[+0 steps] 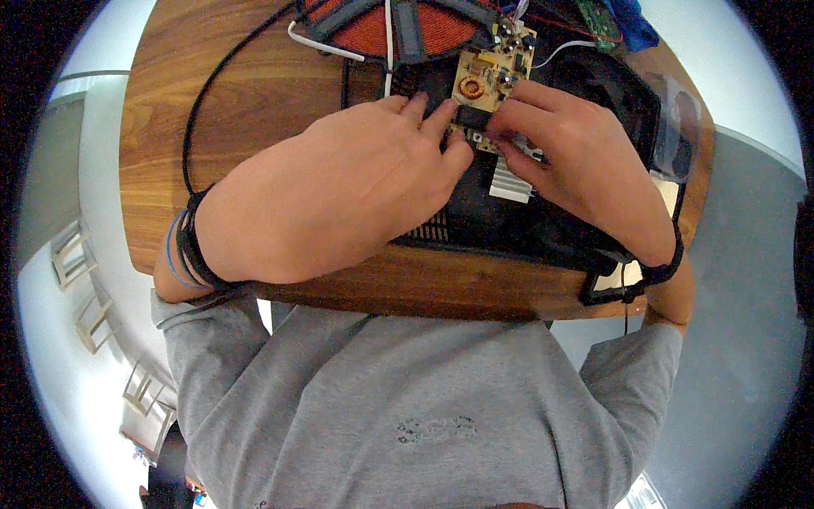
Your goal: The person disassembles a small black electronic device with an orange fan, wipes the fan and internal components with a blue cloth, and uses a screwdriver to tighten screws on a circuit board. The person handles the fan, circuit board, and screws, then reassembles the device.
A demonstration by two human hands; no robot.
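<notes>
A tan circuit board (509, 61) with a copper-wound ring coil (471, 87) lies in a black plastic housing (543, 233). My left hand (373, 165) reaches over the housing from the left, fingers spread, with its fingertips at the board's lower left edge. At the lower right part of the board, the fingers of my right hand (568, 136) are bent and drawn together; what lies between their tips is hidden. Just below them sits a ribbed silver heat sink (510, 182). A large flat copper coil (360, 30) with dark bars across it rests beyond my left hand.
White wires (326, 44) run by the coil. A black cable (188, 110) curves over the wooden table (157, 127). At the far right are a green circuit board (599, 21) and a blue item (634, 24). Clear plastic (678, 127) lies near the table's right edge.
</notes>
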